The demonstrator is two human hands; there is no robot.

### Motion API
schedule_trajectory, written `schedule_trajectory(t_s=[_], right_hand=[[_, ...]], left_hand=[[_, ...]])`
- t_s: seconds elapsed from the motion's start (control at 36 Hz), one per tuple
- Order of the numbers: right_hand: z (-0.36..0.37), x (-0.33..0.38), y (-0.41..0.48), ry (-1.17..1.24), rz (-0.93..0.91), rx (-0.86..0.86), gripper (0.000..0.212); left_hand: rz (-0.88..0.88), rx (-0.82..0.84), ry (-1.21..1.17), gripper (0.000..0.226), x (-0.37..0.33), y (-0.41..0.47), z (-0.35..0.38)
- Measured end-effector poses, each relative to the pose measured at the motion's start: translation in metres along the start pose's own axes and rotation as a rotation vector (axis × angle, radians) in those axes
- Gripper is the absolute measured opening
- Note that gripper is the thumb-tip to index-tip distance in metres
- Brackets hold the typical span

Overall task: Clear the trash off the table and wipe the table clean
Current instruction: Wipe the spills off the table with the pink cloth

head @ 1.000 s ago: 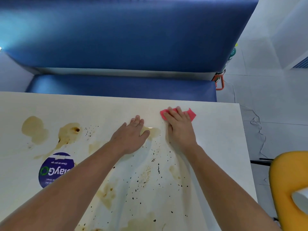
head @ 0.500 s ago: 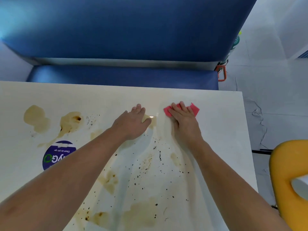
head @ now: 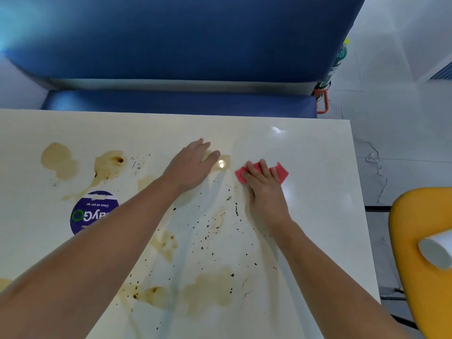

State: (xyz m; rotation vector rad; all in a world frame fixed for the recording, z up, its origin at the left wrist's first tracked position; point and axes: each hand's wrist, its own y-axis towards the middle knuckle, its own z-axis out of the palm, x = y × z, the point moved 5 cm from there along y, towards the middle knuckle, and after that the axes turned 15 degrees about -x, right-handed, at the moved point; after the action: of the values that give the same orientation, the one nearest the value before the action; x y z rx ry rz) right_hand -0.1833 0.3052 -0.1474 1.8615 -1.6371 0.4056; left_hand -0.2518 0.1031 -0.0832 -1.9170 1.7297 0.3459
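Right hand: palm down, fingers straight and slightly spread, pressing flat on the pink cloth; nothing is curled round it.

Pink cloth: lies on the tabletop, right of centre toward the far edge. Its corners show to the left and right of the fingers.

Left hand: palm down, fingers straight and together, thumb out to the right, resting on the tabletop and holding nothing. It sits just left of the cloth, apart from it. The thumb tip lies at a pale brown smear that carries a bright spot of glare.

Tabletop: cream, glossy, soiled over its middle and left.
- Two tan stains at far left, the right one with a dark brown core.
- Larger tan patch near the near edge, with smaller ones to its left.
- Dark specks scattered between the two forearms.
- Round purple sticker with white lettering, left of the left forearm and partly covered by it.

Blue bench: padded back and seat, beyond the far edge of the tabletop.

Green bottle: at the bench's right end, in an orange holder; detail is too small to read.

Yellow chair: at right, beside the tabletop, with a white cup lying on its side on the seat.

Floor: pale tiles, a thin cable trailing along it.
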Motion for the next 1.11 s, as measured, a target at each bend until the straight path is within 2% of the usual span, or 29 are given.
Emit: schedule_trajectory(t_s=[0.08,0.17,0.33,0.5,0.67,0.81,0.89,0.97,1.11], right_hand=[[0.0,0.006,-0.024,0.015,-0.102,0.018,0.037],[-0.001,0.007,-0.032,-0.014,-0.141,0.032,0.039],[0.007,0.015,-0.011,-0.08,-0.073,0.019,0.048],[0.004,0.017,-0.034,-0.08,-0.162,0.0,0.049],[0.014,0.017,0.004,-0.072,-0.217,0.113,0.053],[-0.025,-0.035,-0.023,-0.069,-0.059,-0.041,0.038],[-0.039,-0.045,-0.053,-0.071,0.073,-0.091,0.042],[-0.038,-0.023,-0.085,-0.044,0.145,-0.152,0.045],[-0.007,0.019,-0.09,-0.02,0.127,-0.042,0.052]], left_hand=[[0.073,-0.163,-0.046,0.052,0.007,-0.033,-0.013],[0.104,-0.191,-0.014,0.052,0.017,-0.076,-0.016],[0.12,-0.04,0.208,0.061,0.038,-0.123,0.005],[0.145,0.043,0.352,0.071,0.047,-0.129,0.017],[0.104,0.058,0.351,0.069,0.049,-0.127,0.024],[0.088,0.104,0.354,0.066,0.047,-0.125,0.022],[0.072,0.106,0.352,0.066,0.043,-0.124,0.021],[0.051,0.115,0.347,0.065,0.039,-0.126,0.021],[0.033,0.122,0.35,0.066,0.038,-0.126,0.021]])
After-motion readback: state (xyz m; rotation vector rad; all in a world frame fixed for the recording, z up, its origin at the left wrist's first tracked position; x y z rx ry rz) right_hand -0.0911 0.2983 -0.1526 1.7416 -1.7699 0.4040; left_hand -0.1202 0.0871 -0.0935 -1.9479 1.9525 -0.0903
